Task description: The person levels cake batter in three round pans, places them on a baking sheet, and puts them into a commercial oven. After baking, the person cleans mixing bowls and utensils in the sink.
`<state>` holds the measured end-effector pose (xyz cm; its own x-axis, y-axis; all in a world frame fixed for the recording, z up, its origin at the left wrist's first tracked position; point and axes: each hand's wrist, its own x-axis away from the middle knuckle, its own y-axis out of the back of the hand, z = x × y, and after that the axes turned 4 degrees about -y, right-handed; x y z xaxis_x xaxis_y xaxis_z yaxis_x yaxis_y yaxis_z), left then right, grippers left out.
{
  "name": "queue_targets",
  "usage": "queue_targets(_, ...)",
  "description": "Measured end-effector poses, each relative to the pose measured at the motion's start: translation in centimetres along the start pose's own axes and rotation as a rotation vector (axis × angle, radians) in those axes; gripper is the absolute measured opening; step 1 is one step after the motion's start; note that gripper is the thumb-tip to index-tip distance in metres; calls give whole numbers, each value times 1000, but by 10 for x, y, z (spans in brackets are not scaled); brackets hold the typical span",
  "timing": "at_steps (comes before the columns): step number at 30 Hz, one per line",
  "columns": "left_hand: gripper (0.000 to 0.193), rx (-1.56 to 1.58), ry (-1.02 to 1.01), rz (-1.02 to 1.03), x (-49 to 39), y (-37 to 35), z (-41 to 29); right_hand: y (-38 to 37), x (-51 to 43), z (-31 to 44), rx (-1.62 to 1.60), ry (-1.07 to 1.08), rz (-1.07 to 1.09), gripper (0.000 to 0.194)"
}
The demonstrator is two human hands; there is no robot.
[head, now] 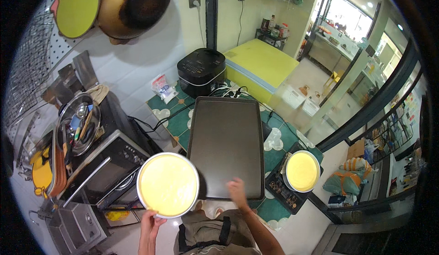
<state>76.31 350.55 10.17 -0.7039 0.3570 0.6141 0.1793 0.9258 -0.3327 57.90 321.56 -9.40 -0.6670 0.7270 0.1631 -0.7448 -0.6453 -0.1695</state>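
Observation:
A round metal cake pan (198, 183) filled with smooth yellow batter (167, 183) is held up by its near rim in my left hand (153, 218). The pan is left of a large dark rectangular baking tray (225, 141), overlapping its lower left edge in this view. Over the tray's near end is my right hand (236, 188), blurred, with its fingers curled; I see no object in it, but its grip is unclear. A second, smaller-looking round pan (288, 183) of yellow batter sits on a black induction cooktop (286, 195) to the right.
Behind the tray on the green tiled table (183, 139) stand a black rice cooker (201, 71), a plastic bag (164, 88) and tangled power cords (228, 91). An oven (115, 165) with a glass bowl of utensils (79, 124) on top is at left. A wok (135, 7) hangs above.

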Motion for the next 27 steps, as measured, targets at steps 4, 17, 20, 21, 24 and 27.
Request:
queue_targets(4, 37, -92, 95, 180, -107, -47, -10, 91, 25, 48, -589, -36, -906, 34)
queue_targets(17, 26, -47, 233, 464, -372, -247, 64, 198, 30, 41, -453, -87, -1228, 13)
queue_targets(20, 24, -100, 217, 422, -393, -276, 76, 211, 42, 36, -424, -22, -1206, 12)
queue_targets(21, 24, -119, 227, 410, -391, -287, 74, 210, 44, 39, -385, -39, -1249, 12)
queue_targets(24, 30, -218, 291, 394, -415, -296, 70, 195, 38, 51, -285, -41, -1283, 11)
queue_targets(27, 27, -238, 345, 343, -415, -299, 67, 165, 38, 75, -232, -58, -1303, 10)
